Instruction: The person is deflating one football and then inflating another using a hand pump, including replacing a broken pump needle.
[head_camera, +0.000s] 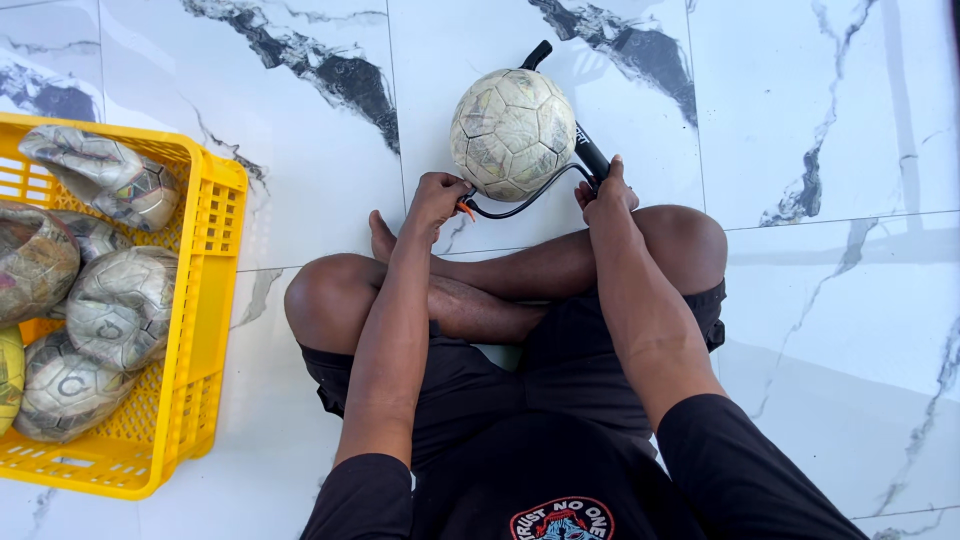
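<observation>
Left fingers: the left hand (437, 195) is clenched around the orange end (466, 208) of a thin black hose (524, 203), just below the ball.
Right fingers: the right hand (604, 198) is closed on the lower part of the black hand pump (588, 152); the fingertips are hidden behind the hand, so how tight the grasp is I cannot tell.
Hose: it curves from the left hand under the ball to the pump at the right hand.
Ball: a worn, pale football (513, 134) lies on the floor between both hands, touching or almost touching the left fingers (it looks round and full).
Pump: it lies slanted behind the ball; its black handle (537, 54) shows above the ball's top edge.
Body: the person sits cross-legged in black shorts and a black shirt, one bare foot (381, 236) just beside the left wrist.
Floor: white marble tiles (820, 300) with dark veins.
Crate: a yellow plastic crate (205, 300) stands well apart on the person's left, holding several flat, crumpled footballs (120, 305) of the same pale kind.
</observation>
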